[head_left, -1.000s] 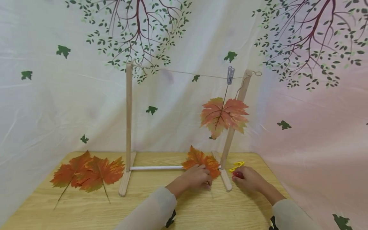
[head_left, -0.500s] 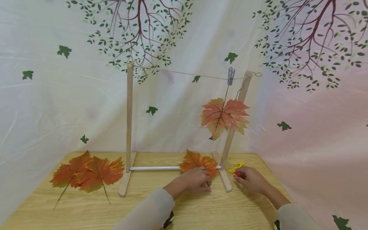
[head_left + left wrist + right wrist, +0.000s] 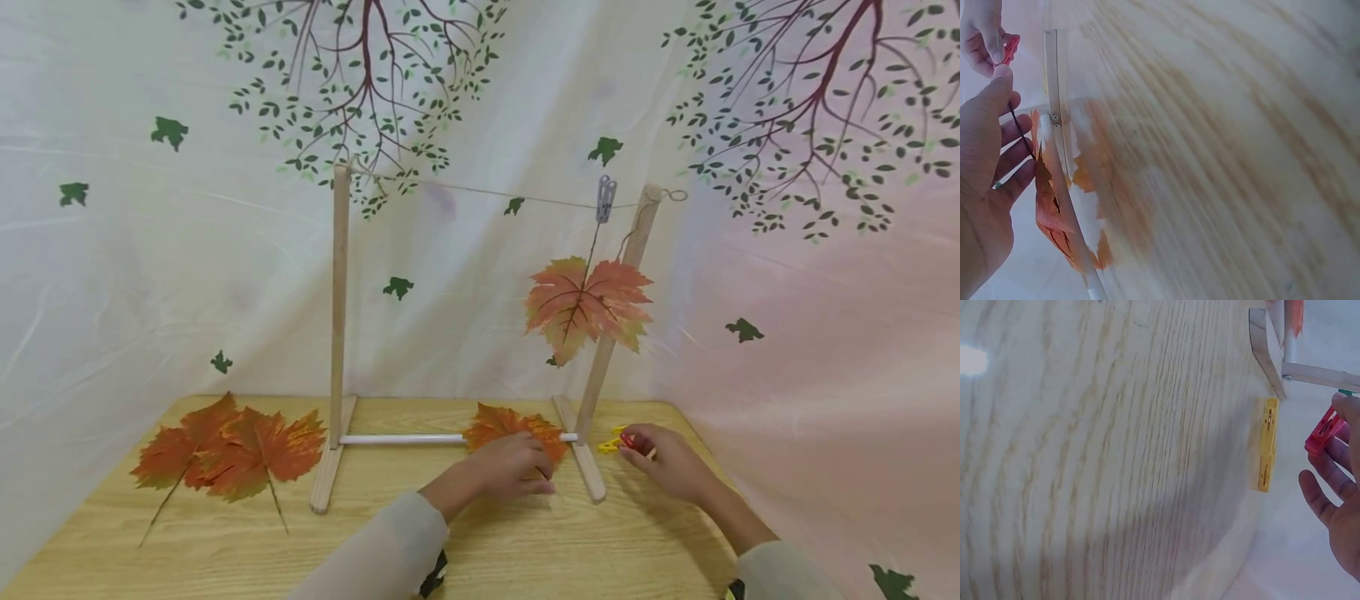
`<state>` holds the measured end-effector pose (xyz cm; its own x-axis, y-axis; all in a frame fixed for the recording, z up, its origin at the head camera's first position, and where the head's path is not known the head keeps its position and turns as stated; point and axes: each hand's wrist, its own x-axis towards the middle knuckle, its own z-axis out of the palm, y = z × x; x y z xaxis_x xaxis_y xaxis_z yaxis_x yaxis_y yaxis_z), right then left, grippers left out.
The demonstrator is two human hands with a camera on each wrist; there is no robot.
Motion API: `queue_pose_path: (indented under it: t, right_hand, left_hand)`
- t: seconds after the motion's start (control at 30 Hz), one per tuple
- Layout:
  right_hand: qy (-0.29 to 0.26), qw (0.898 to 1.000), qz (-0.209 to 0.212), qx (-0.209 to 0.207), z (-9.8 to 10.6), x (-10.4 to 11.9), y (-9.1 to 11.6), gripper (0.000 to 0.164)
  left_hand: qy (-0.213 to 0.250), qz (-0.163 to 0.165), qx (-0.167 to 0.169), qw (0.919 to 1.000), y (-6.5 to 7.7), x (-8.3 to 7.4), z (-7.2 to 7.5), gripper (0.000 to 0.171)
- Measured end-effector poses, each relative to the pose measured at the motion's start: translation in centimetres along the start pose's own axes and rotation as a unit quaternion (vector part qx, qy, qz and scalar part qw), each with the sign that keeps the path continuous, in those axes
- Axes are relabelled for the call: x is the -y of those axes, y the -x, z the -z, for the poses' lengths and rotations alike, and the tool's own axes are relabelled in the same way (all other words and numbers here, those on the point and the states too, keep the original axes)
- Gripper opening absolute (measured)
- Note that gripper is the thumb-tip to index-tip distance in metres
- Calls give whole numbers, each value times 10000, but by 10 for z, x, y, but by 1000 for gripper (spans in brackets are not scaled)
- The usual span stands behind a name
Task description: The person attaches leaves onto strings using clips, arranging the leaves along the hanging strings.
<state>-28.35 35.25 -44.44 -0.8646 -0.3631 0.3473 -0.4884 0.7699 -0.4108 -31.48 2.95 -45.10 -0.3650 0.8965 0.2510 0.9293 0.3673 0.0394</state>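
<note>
My left hand (image 3: 504, 468) pinches the thin dark stem (image 3: 1021, 130) of an orange artificial maple leaf (image 3: 497, 425) between thumb and finger. The leaf hangs over the white crossbar (image 3: 1067, 203) of a wooden stand. To the right of the stand, my right hand (image 3: 670, 460) pinches a red clothespin (image 3: 1324, 432) between thumb and fingers. Yellow clothespins (image 3: 1266, 447) lie on the table just beside that hand. Higher up, a grey clothespin (image 3: 606, 200) on the string holds another reddish maple leaf (image 3: 587, 304) by its stem.
Two wooden posts (image 3: 340, 300) carry the string (image 3: 480, 191) between their tops. More orange maple leaves (image 3: 225, 450) lie on the table (image 3: 405, 542) at the left. A cloth backdrop (image 3: 465, 333) with printed branches rises behind the table.
My left hand and its leaf have shifted slightly left and down. My right hand has raised the red clothespin a little, and it shows more clearly between the fingers.
</note>
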Motion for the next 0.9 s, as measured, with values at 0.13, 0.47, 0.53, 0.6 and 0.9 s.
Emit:
queue_pose_path:
  t: [0.13, 0.47, 0.53, 0.6, 0.9]
  right_hand:
    - [-5, 9999, -3, -137, 3, 4, 2, 27]
    - [3, 9992, 80, -395, 14, 15, -1, 26]
    - [36, 9990, 113, -437, 17, 17, -2, 27]
    - [82, 9986, 167, -498, 21, 19, -3, 27]
    - [338, 9974, 264, -577, 41, 28, -13, 31]
  left_hand:
    - [373, 155, -62, 9992, 1, -1, 4, 28]
    - [1513, 347, -583, 9862, -1, 2, 15, 26]
    - [1686, 433, -682, 9824, -2, 2, 19, 25]
    - [1781, 607, -736, 9794, -3, 2, 23, 24]
    - [1898, 826, -961, 9736, -7, 4, 41, 15]
